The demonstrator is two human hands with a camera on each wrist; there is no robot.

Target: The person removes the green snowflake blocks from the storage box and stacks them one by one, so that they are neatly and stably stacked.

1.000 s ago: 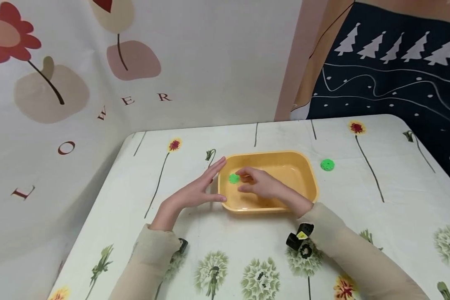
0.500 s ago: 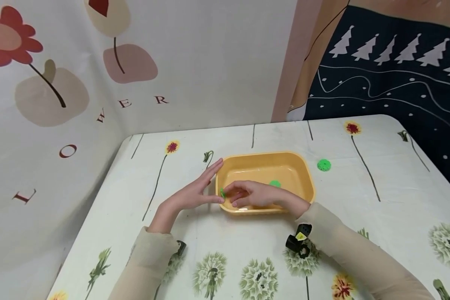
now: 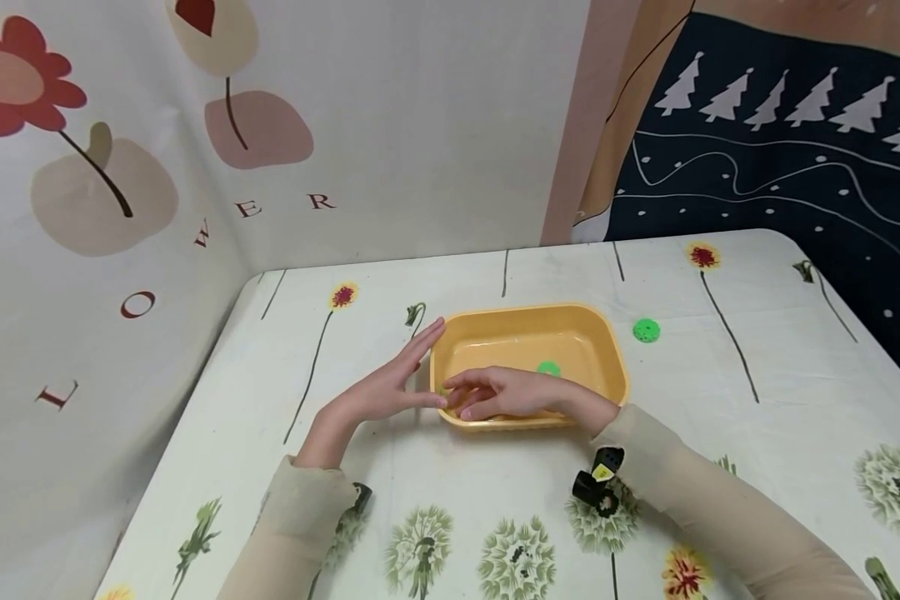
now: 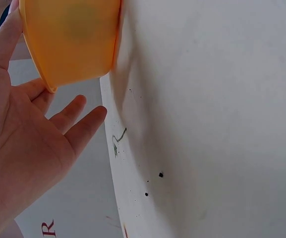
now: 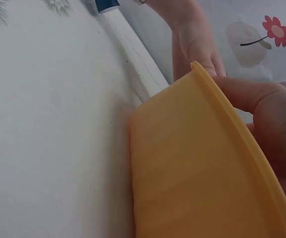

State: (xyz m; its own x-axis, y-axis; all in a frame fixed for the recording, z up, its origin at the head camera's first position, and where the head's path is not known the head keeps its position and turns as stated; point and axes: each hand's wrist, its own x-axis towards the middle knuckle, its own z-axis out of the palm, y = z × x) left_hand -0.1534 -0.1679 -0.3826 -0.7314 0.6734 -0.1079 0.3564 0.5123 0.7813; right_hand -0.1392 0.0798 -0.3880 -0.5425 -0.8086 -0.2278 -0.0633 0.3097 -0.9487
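Note:
A yellow plastic tub [image 3: 607,358] stands on the table. My left hand [image 3: 378,387] is at its left end, fingers and thumb extended and touching the rim; the left wrist view shows this hand [image 4: 28,129] with its palm facing the tub wall [image 4: 78,54]. My right hand [image 3: 506,392] reaches inside, fingers bent down at the near left corner. What lies under those fingertips is mostly hidden. One green disc [image 3: 548,367] lies in the tub behind the right hand. In the right wrist view, the tub's side [image 5: 187,168] hides most of the right hand [image 5: 276,119].
Another green disc [image 3: 647,331], with small holes, lies on the table right of the tub. The table wears a white flower-print cloth [image 3: 450,475]. A printed curtain [image 3: 420,125] hangs behind, and a dark tree-print cloth [image 3: 780,158] hangs at the far right.
My right hand has moved left and nearer inside the tub, uncovering one green disc. A second disc, seen upright at the left wall half a second ago, is now mostly hidden. My left hand stays.

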